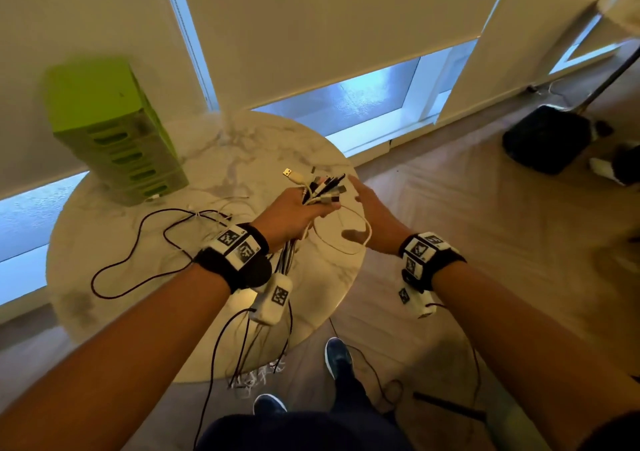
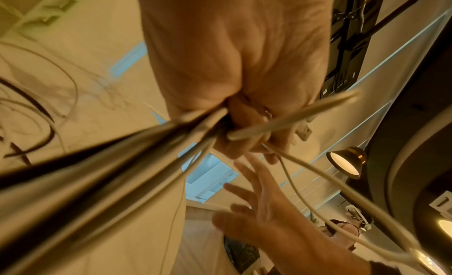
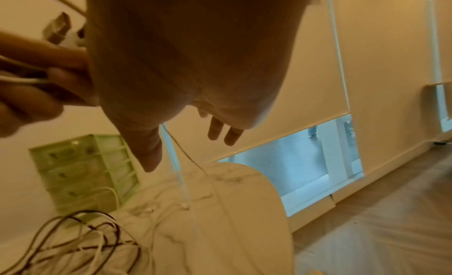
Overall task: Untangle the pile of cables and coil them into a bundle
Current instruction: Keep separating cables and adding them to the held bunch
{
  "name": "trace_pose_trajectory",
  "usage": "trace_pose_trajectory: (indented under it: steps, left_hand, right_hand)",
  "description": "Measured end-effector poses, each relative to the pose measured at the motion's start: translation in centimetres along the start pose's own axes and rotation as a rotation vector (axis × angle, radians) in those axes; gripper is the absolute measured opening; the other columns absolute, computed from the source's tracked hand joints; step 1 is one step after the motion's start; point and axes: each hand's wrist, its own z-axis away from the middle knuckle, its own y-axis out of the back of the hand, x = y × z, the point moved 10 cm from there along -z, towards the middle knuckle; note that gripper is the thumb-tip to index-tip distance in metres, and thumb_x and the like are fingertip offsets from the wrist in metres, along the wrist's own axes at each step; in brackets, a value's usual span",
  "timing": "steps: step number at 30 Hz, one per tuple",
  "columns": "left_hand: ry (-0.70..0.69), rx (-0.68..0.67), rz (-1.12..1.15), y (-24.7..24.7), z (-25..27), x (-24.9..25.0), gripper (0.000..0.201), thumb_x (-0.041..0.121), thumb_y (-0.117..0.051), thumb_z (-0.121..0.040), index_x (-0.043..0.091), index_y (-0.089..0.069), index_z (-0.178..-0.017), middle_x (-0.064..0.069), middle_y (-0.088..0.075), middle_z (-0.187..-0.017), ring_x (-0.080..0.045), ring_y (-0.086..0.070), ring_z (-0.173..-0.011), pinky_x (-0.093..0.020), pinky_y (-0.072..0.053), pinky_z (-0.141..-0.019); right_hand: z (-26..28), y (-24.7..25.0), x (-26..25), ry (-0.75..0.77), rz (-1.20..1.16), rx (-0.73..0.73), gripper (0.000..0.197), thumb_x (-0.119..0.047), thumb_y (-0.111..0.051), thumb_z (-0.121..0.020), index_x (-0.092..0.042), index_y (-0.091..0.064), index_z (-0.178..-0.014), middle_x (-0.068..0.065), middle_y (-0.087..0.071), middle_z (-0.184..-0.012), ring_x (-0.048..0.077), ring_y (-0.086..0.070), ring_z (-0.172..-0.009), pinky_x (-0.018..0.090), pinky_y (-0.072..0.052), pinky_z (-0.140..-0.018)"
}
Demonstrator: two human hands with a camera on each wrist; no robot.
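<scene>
My left hand [image 1: 298, 213] grips a bunch of black and white cables [image 1: 320, 187] above the round marble table [image 1: 104, 312]. Their plugs fan out past my fingers, a white USB plug [image 1: 289, 173] topmost. In the left wrist view the cable bunch [image 2: 137, 149] runs out of my fist [image 2: 234, 85] toward the camera. The cables hang below my wrist and off the table's near edge. A white loop [image 1: 349, 232] droops from the bunch between both hands. My right hand [image 1: 370, 208] is open just right of the plugs, fingers spread [image 3: 220, 132], holding nothing. A black cable [image 1: 138, 243] trails left across the table.
A green drawer unit [image 1: 114, 132] stands at the table's back left. White roller blinds [image 1: 311, 35] and a low window are behind. Wooden floor lies to the right, with a black object [image 1: 547, 139] on it. My blue shoes [image 1: 337, 355] are under the table's near edge.
</scene>
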Motion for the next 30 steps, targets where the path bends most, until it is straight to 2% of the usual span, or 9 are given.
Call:
trace_pose_trajectory:
  steps: [3, 6, 12, 15, 18, 20, 22, 26, 30]
  left_hand:
    - [0.016, -0.080, 0.007, -2.2, -0.3, 0.4, 0.009, 0.018, -0.070, -0.096, 0.020, -0.072, -0.088, 0.002, -0.047, -0.052, -0.007, -0.039, -0.042, -0.019, -0.032, -0.043]
    - [0.039, -0.102, 0.030, -3.1, -1.2, 0.2, 0.012, 0.023, -0.072, -0.095, 0.014, -0.074, -0.103, -0.013, -0.038, -0.065, -0.015, -0.032, -0.050, -0.024, -0.028, -0.043]
    - [0.019, 0.175, 0.097, 0.1, -3.4, -0.3, 0.019, 0.029, -0.070, -0.097, 0.029, -0.074, -0.116, 0.002, -0.032, -0.057, -0.013, -0.030, -0.047, -0.029, -0.026, -0.049]
    - [0.016, 0.303, 0.158, 1.8, -3.9, -0.5, 0.018, 0.030, -0.069, -0.098, 0.027, -0.072, -0.116, -0.004, -0.028, -0.062, -0.015, -0.026, -0.050, -0.030, -0.025, -0.048]
    - [0.020, 0.337, 0.120, 1.9, -4.3, -0.6, 0.020, 0.033, -0.069, -0.098, 0.023, -0.073, -0.115, -0.002, -0.030, -0.060, -0.014, -0.027, -0.048, -0.029, -0.027, -0.045]
    - [0.036, 0.357, 0.094, 1.6, -4.7, -1.2, 0.020, 0.034, -0.070, -0.096, 0.022, -0.074, -0.112, 0.000, -0.032, -0.058, -0.016, -0.028, -0.049, -0.027, -0.026, -0.044]
    - [0.032, 0.363, 0.091, 1.1, -5.1, -1.4, 0.015, 0.033, -0.070, -0.096, 0.025, -0.076, -0.108, 0.000, -0.032, -0.056, -0.018, -0.027, -0.051, -0.027, -0.025, -0.045]
    - [0.017, 0.368, 0.094, 0.8, -5.6, -1.4, 0.017, 0.036, -0.070, -0.095, 0.022, -0.076, -0.103, -0.001, -0.033, -0.057, -0.020, -0.029, -0.054, -0.028, -0.028, -0.045]
    - [0.021, 0.416, 0.123, 2.0, -5.7, -1.5, 0.019, 0.037, -0.071, -0.095, 0.025, -0.076, -0.109, 0.005, -0.030, -0.054, -0.017, -0.026, -0.052, -0.027, -0.027, -0.044]
  right_hand:
    - [-0.6, 0.6, -3.1, 0.144, -0.060, 0.044, 0.074, -0.033, -0.071, -0.092, -0.025, -0.030, -0.153, 0.000, -0.045, -0.151, 0.013, -0.049, -0.134, 0.038, -0.042, -0.112]
    - [0.2, 1.4, -3.2, 0.187, -0.051, -0.001, 0.013, -0.016, -0.060, -0.099, -0.020, -0.066, -0.111, -0.004, -0.071, -0.108, 0.009, -0.068, -0.093, 0.037, -0.056, -0.088]
    - [1.7, 3.5, 7.5, -0.309, 0.204, -0.140, 0.023, -0.025, -0.043, -0.105, -0.021, -0.066, -0.100, 0.000, -0.073, -0.090, 0.017, -0.069, -0.085, 0.037, -0.055, -0.085]
    - [5.3, 1.8, 12.4, -0.545, 0.456, -0.533, 0.021, -0.020, -0.054, -0.101, -0.015, -0.069, -0.115, 0.007, -0.070, -0.121, 0.024, -0.066, -0.108, 0.034, -0.050, -0.095]
    - [6.2, 0.1, 11.4, -0.470, 0.501, -0.713, 0.068, -0.033, -0.071, -0.092, -0.021, -0.040, -0.152, 0.007, -0.040, -0.155, 0.026, -0.041, -0.141, 0.039, -0.033, -0.115]
    - [4.3, -0.5, 7.3, -0.340, 0.216, -0.638, 0.096, -0.039, -0.079, -0.083, -0.026, -0.021, -0.158, 0.003, -0.023, -0.163, 0.026, -0.029, -0.147, 0.045, -0.027, -0.118]
    - [1.6, -0.3, 2.8, -0.183, -0.064, -0.486, 0.097, -0.037, -0.080, -0.083, -0.025, -0.019, -0.157, 0.004, -0.030, -0.159, 0.022, -0.037, -0.141, 0.045, -0.035, -0.116]
    - [-1.4, 1.5, -2.1, -0.098, -0.366, -0.239, 0.040, -0.023, -0.062, -0.099, -0.012, -0.047, -0.135, 0.012, -0.070, -0.107, 0.019, -0.069, -0.097, 0.032, -0.055, -0.091]
    - [-1.7, 2.7, -1.2, -0.160, -0.557, -0.173, 0.027, -0.016, -0.043, -0.101, -0.008, -0.054, -0.123, 0.011, -0.066, -0.094, 0.019, -0.067, -0.089, 0.037, -0.053, -0.089]
